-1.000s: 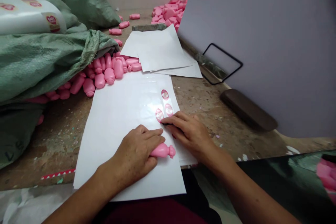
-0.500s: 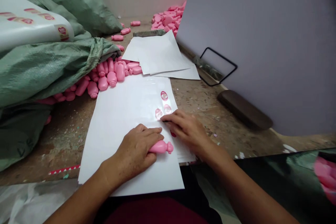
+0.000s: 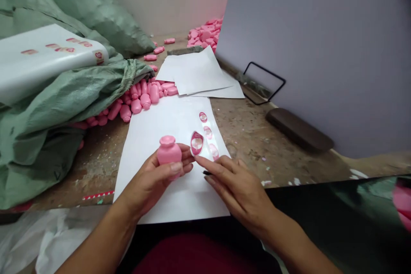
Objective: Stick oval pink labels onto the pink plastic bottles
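Upright in my left hand (image 3: 154, 176) is a small pink plastic bottle (image 3: 169, 153), with the thumb across its front and the fingers behind. My right hand (image 3: 236, 180) is just right of it, pinching an oval pink-and-white sticker (image 3: 197, 143) at its lower edge. The sticker is close to my left fingertips; whether it touches them I cannot tell. A thin dark tool (image 3: 207, 173) also pokes out between my right fingers, most of it hidden. Under both hands lies a white sticker sheet (image 3: 160, 209), with several oval stickers (image 3: 208, 132) along its right side.
Pink bottles (image 3: 144, 96) spill from a green sack (image 3: 96, 90) at left. A printed sheet (image 3: 38, 64) rests on the sack. White papers (image 3: 202, 72) lie behind the sticker sheet. A grey panel (image 3: 305, 60) with a black wire frame (image 3: 282, 80) stands right, near a brown block (image 3: 298, 130).
My left hand has lifted off the sheet and turned the bottle from lying to upright. My right hand has peeled an oval sticker off the sheet and raised it near the bottle.
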`<state>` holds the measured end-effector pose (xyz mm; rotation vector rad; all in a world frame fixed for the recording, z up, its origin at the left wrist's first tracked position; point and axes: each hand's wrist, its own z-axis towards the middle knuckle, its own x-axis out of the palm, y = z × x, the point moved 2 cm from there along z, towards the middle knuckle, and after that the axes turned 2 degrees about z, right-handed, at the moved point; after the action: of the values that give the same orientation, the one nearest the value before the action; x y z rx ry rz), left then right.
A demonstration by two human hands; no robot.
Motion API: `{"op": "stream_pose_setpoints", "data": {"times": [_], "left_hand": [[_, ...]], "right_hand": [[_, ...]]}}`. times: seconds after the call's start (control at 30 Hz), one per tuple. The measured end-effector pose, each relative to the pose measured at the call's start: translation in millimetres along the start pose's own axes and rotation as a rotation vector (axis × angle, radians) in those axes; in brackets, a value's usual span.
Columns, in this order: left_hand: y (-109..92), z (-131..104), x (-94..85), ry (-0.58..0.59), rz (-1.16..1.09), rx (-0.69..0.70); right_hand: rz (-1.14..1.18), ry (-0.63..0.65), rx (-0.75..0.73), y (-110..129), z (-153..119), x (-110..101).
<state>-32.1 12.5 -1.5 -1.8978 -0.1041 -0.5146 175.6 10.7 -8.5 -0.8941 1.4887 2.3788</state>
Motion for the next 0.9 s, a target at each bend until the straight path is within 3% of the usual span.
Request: {"op": "stream_pose_setpoints", "data": {"times": [0.13,0.2,0.4,0.63,0.77,0.9], "left_hand": [[6,-15,-2.0,0.011,-0.167,-0.046],[8,-19,0.2,0.025,-0.178,-0.045],[19,-23,11.7,0.027,-0.182,-0.073],[21,-24,13.8,-0.105,-0.248,-0.139],[16,-21,12.4,-0.216,-0.148,-0.128],[21,-17,19.2,-0.279,-0.192,-0.072]], "right_hand": [[0.377,-0.132,0.362,-4,0,0],[0.504,-0.181,0.451,-6,7,-2],[0.712,-0.159,0.411,1,22,3],[1.031,-0.284,0.505,-3,17,21],[1.112,-0.405,0.463,-5,15,16],[0.938,-0.252,0.423,1,11,14]]}}
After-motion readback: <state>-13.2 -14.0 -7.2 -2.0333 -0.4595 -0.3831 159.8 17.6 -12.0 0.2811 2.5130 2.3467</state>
